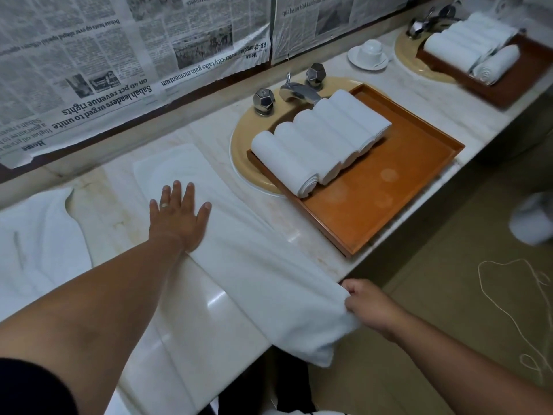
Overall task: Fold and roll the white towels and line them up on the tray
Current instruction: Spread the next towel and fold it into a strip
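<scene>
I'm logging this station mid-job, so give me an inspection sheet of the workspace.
Surface: pale marble counter with sinks set into it.
Job's things: tray sits over the near sink, with rolled towels in a row along its far-left side. A flat towel is spread on the counter, its end over the front edge. A loose towel lies at left.
Clutter: upturned cup on a saucer; second tray with rolls at far right.
Hands: left hand lies flat on the flat towel; right hand pinches its overhanging end.
Cables: thin white cord looped on the floor.
Surroundings: newspaper covers the wall; faucet behind the tray.
</scene>
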